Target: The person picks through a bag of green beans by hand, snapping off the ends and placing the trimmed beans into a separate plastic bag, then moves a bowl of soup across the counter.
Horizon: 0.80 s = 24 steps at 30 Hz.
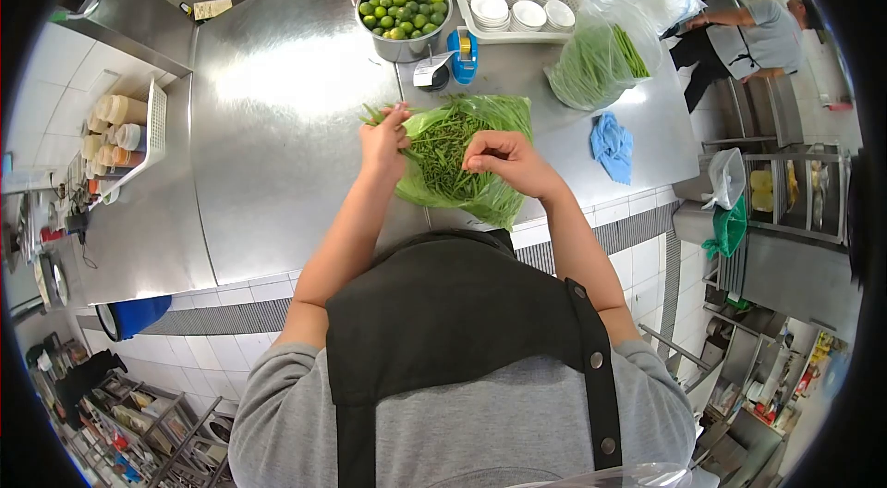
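An opened green plastic bag (515,111) lies spread on the steel counter with a heap of thin green stalks (448,155) on it. Several longer stalks stick out from the fingers of my left hand (383,144), which is closed on them at the bag's left edge. Over the right side of the heap, my right hand (514,163) has its fingers curled and the tips pinched together. Whatever may be between those fingertips is too small to make out. More long green stalks fill a clear plastic bag (596,67) at the back right.
Behind the heap stand a metal pot of limes (404,18), a blue tape dispenser (463,55) and a white tray (480,33) of stacked small dishes. A blue cloth (611,148) lies to the right. Another person (753,37) stands beyond the counter's right end.
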Motion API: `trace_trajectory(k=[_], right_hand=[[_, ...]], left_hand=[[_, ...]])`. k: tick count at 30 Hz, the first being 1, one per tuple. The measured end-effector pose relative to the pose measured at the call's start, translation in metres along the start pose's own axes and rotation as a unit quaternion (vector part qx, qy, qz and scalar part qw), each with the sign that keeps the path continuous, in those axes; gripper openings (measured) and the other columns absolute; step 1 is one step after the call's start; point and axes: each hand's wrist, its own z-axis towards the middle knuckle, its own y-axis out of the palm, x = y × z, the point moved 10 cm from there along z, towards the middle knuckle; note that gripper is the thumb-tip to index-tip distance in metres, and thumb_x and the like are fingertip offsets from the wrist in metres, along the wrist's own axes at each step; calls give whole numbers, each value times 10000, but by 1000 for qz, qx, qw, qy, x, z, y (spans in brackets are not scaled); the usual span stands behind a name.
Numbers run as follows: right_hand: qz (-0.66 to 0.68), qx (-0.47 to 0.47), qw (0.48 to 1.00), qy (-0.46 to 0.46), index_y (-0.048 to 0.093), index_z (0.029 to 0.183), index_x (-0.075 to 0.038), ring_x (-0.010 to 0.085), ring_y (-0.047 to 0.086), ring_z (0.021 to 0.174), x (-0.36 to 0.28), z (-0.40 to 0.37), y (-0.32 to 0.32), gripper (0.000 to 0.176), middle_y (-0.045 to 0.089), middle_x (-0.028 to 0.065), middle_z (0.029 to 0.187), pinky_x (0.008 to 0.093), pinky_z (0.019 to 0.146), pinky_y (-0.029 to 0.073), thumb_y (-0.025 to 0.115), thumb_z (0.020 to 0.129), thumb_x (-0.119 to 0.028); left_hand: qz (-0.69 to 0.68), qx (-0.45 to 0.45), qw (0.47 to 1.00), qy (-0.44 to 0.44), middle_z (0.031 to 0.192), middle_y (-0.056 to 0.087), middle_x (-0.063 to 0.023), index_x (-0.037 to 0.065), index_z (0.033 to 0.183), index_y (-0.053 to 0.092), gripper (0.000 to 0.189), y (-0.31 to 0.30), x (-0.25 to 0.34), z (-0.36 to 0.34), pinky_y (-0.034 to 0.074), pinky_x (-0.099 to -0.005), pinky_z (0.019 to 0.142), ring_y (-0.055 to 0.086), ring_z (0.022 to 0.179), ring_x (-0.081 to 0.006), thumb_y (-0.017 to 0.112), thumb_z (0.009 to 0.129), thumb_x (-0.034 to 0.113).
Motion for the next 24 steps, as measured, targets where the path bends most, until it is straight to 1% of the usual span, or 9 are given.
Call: trace_trajectory(k=[2, 6, 9, 10, 11, 13, 17, 22, 24], right_hand=[[-115, 53, 990, 56, 666, 881, -33, 67, 573, 778, 13, -2, -26, 84, 656, 11, 851, 241, 737, 475, 719, 912, -89], [-339, 126, 919, 159, 681, 877, -28, 151, 613, 813, 39, -6, -53, 69, 634, 57, 875, 295, 776, 495, 734, 866, -69], [-430, 89, 898, 10, 701, 888, -36, 259, 625, 936, 44, -2, -20, 82, 597, 96, 957, 359, 847, 504, 735, 814, -43], [-438, 56, 897, 8, 701, 882, -39, 275, 614, 983, 54, 1, -9, 85, 593, 97, 991, 378, 869, 502, 732, 804, -35], [-446, 23, 895, 6, 701, 876, -42, 292, 603, 1031, 65, 3, 2, 89, 589, 98, 1025, 398, 891, 500, 729, 794, -27], [-459, -21, 888, 18, 713, 897, -52, 304, 579, 1107, 73, 4, 19, 139, 585, 100, 1053, 409, 930, 493, 728, 766, -7], [-412, 48, 910, 14, 724, 925, -68, 261, 628, 963, 79, 6, -2, 173, 605, 93, 960, 369, 836, 521, 742, 765, -2], [-90, 189, 978, 15, 669, 1063, -45, 89, 615, 736, 60, 6, -49, 227, 651, 18, 830, 251, 692, 503, 737, 850, -6], [-39, 180, 983, 15, 594, 1181, -29, 55, 613, 766, 50, 7, -50, 340, 677, 15, 854, 227, 695, 497, 737, 873, -4]], left_hand=[[-54, -2, 998, -15, 763, 547, -18, 60, 912, 609, 122, -15, 3, 10, 296, -218, 461, 372, 571, -65, 628, 978, 161], [-185, -128, 960, -164, 735, 493, -28, 117, 813, 479, 266, -3, -25, 6, 288, -211, 458, 387, 585, -87, 570, 1017, 261], [-150, -109, 959, -213, 761, 505, -32, 112, 799, 466, 335, 6, -44, -12, 366, -205, 470, 413, 597, -83, 547, 1050, 318], [-132, -92, 961, -226, 774, 514, -34, 111, 796, 466, 345, 10, -50, -20, 384, -203, 475, 419, 600, -82, 543, 1054, 326], [-103, -59, 970, -212, 825, 543, -33, 59, 916, 576, 293, 9, -52, -24, 423, -192, 499, 432, 612, -77, 537, 1059, 311], [-72, -56, 974, -206, 838, 551, -23, 30, 1056, 616, 272, 19, -49, -33, 401, -189, 490, 434, 617, -70, 542, 1057, 291], [-33, -127, 978, -161, 827, 552, 11, -2, 1252, 625, 314, 19, -41, -27, 353, -195, 473, 420, 602, -43, 582, 1034, 221], [47, -160, 976, -139, 813, 561, 51, 12, 1197, 669, 272, 30, -29, -32, 297, -200, 466, 368, 547, -21, 683, 955, 135], [105, -176, 971, -124, 807, 572, 58, 16, 1179, 680, 273, 40, -28, -39, 281, -199, 463, 369, 542, -14, 716, 930, 122]])
